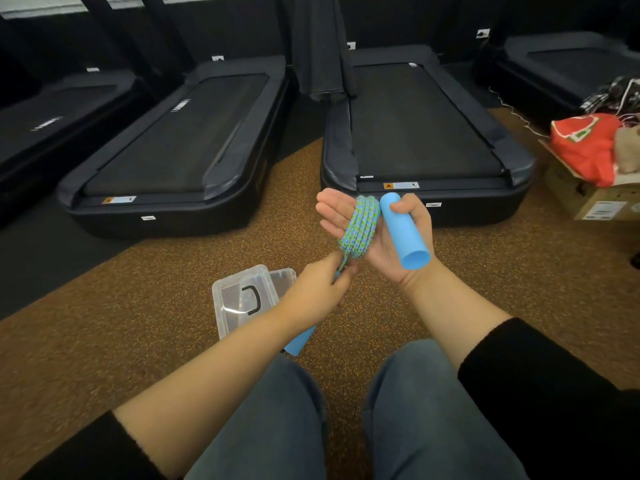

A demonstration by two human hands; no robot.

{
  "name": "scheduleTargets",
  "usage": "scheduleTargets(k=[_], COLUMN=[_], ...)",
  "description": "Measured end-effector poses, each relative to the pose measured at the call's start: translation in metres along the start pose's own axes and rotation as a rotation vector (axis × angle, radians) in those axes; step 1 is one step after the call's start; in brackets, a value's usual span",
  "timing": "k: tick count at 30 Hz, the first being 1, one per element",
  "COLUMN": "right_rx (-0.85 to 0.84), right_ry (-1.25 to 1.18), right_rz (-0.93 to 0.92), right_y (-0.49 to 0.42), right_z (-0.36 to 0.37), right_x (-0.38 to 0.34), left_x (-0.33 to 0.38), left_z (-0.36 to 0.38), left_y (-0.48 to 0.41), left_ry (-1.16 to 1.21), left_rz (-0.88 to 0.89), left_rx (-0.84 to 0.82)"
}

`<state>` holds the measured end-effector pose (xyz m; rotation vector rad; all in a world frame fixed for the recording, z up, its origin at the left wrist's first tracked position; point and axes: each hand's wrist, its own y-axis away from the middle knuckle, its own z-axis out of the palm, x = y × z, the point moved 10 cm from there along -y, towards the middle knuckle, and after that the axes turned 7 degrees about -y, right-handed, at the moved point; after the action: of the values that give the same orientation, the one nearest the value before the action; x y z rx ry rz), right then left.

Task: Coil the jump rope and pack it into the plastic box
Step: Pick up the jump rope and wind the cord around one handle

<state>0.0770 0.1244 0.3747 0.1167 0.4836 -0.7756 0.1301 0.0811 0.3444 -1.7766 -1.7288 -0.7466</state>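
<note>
The blue-green braided jump rope [361, 225] is wound in several loops around my right hand [381, 237], which is held palm up with fingers stretched. Under its thumb that hand clamps one light-blue handle [405, 233]. My left hand [320, 289] is closed on the rope's free end just below the coil, and the second blue handle [300, 341] sticks out beneath its wrist. A clear plastic box [287, 275] sits on the floor below my left forearm, its lid [242, 296] with a black handle lying partly over it.
I sit on speckled brown carpet [173, 306] with my jeans-clad knees at the bottom. Black treadmills [422, 126] line the far side. A cardboard box [588, 199] holding a red bag [585, 147] stands at the right.
</note>
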Motion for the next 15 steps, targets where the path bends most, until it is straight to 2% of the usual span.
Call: scheduleTargets(k=[2,5,8,13,15], right_rx=[-0.12,-0.145,-0.1,-0.062,-0.065], right_ry=[0.012,-0.009,0.052,0.097,0.153], right_rz=[0.033,0.087,0.095,0.135,0.165], right_y=[0.001,0.001,-0.001,-0.002,-0.002], right_z=[0.012,0.016,0.006,0.0,-0.002], right_x=[0.003,0.006,0.006,0.014,0.019], left_x=[0.002,0.008,0.014,0.015,0.016], left_z=[-0.001,-0.006,-0.012,-0.02,-0.024], left_y=[0.002,0.005,0.008,0.014,0.016], left_ry=[-0.031,-0.14,-0.379,-0.51,-0.645], left_rz=[0.009,0.044,0.106,0.108,0.099], left_rx=[-0.018,-0.014,0.015,0.01,0.017])
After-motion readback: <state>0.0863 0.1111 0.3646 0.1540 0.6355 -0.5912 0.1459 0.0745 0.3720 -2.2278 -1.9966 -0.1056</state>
